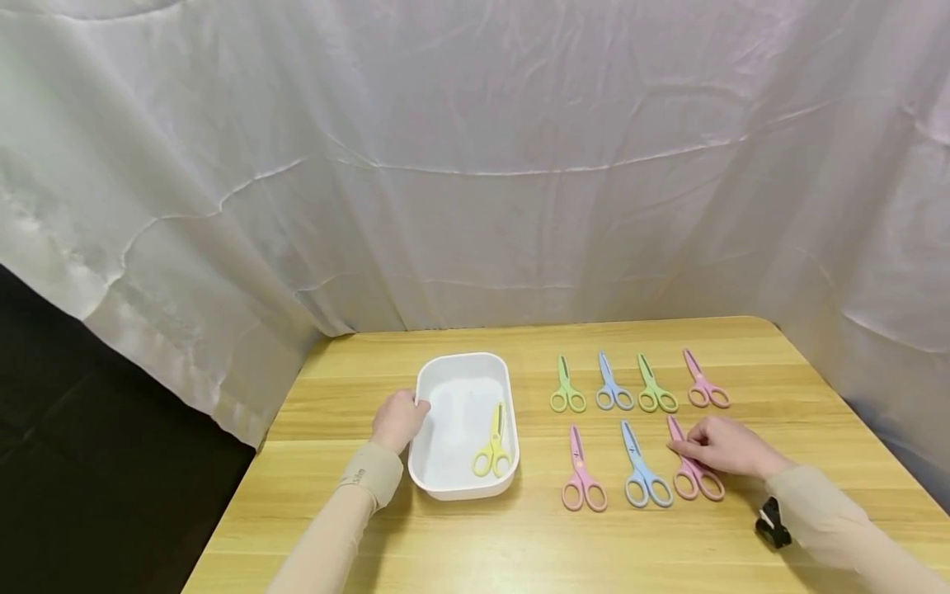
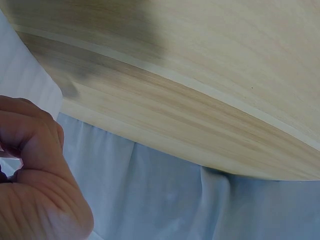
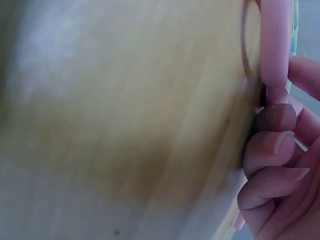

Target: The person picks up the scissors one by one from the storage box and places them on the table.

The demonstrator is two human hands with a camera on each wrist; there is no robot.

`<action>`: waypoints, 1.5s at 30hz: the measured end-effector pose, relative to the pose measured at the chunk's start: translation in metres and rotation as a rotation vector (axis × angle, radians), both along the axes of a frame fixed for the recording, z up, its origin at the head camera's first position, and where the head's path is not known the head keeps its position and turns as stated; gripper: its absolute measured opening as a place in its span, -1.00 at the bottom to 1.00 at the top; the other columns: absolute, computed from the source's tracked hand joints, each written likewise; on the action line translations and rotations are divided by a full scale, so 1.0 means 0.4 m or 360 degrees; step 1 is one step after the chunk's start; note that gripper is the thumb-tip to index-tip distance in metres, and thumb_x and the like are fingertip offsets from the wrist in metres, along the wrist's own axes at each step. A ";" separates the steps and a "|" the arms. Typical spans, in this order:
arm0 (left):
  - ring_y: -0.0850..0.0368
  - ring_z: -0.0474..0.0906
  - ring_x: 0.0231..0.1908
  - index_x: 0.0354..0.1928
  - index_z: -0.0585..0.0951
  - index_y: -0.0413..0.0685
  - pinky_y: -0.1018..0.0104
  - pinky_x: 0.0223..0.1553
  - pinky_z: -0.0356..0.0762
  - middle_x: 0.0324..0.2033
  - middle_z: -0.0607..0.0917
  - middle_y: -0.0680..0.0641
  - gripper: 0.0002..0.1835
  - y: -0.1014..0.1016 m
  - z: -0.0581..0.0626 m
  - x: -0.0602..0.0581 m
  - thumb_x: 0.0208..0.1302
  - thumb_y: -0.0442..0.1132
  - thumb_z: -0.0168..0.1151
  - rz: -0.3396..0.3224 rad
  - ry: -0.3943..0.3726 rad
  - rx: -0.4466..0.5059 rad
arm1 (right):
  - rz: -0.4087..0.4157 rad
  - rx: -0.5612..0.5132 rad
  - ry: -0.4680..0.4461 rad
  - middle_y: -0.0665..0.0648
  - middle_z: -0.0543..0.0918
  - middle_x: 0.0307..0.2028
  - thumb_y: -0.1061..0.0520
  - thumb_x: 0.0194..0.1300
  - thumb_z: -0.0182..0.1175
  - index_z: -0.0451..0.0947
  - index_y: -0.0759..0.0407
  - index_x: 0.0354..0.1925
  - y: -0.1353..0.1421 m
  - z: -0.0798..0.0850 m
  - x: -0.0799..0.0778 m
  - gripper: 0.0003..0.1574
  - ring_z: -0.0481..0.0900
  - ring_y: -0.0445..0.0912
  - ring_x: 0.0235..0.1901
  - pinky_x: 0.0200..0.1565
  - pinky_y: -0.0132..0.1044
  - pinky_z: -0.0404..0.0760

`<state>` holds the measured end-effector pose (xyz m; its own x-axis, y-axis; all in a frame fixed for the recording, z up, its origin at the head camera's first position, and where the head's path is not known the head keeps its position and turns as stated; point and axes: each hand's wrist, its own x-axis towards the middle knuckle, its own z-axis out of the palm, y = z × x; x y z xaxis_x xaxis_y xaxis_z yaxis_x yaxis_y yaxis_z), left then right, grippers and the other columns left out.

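My left hand (image 1: 398,421) grips the left rim of a white plastic tray (image 1: 454,412), its fingers (image 2: 27,132) curled at the wall in the left wrist view. One pair of yellow scissors (image 1: 495,443) lies inside the tray, toward its front right. On the right side of the table, my right hand (image 1: 727,447) pinches pink scissors (image 1: 690,472) around the blades, with the handle loops toward me. The right wrist view has a pink part of these scissors (image 3: 275,45) between thumb and fingertips, the other fingers curled below.
Left of the held pair lie blue scissors (image 1: 644,474) and pink scissors (image 1: 581,478). A back row holds green (image 1: 567,388), blue (image 1: 611,384), green (image 1: 653,388) and pink scissors (image 1: 701,381). A pale curtain (image 1: 549,247) hangs behind the wooden table (image 1: 326,470).
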<state>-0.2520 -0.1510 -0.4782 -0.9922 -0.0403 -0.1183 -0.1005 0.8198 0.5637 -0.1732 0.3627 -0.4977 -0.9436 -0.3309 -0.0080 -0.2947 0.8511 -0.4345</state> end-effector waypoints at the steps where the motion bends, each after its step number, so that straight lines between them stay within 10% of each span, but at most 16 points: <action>1: 0.08 0.65 -0.33 0.03 0.69 -0.21 0.30 -0.36 0.57 -0.33 0.74 -0.08 -0.65 0.000 0.000 -0.001 0.40 -0.15 0.09 0.0000 -0.0002 0.0000 | 0.0002 0.0007 0.0006 -0.28 0.25 -0.80 -0.11 0.41 0.21 0.36 -0.07 -0.77 -0.001 0.000 0.000 -0.39 0.16 -0.39 -0.77 -0.65 -0.49 0.17; 26: 0.09 0.63 -0.34 0.03 0.69 -0.20 0.30 -0.36 0.58 -0.37 0.71 -0.06 -0.65 -0.007 -0.004 -0.003 0.41 -0.15 0.08 -0.0004 -0.0004 0.0054 | -0.0108 -0.0098 -0.0057 -0.23 0.30 -0.79 -0.13 0.49 0.10 0.45 -0.01 -0.72 -0.001 -0.005 -0.011 -0.39 0.20 -0.36 -0.76 -0.65 -0.46 0.26; 45: 0.10 0.62 -0.39 -0.04 0.70 -0.19 0.33 -0.41 0.54 -0.41 0.69 -0.06 -0.69 -0.005 -0.005 -0.006 0.40 -0.16 0.09 -0.0011 0.0002 0.0026 | -0.0084 -0.0466 0.0006 -0.12 0.33 -0.66 0.02 0.50 0.12 0.52 0.21 -0.40 -0.127 0.071 -0.009 -0.65 0.23 -0.33 -0.67 -0.59 -0.41 0.32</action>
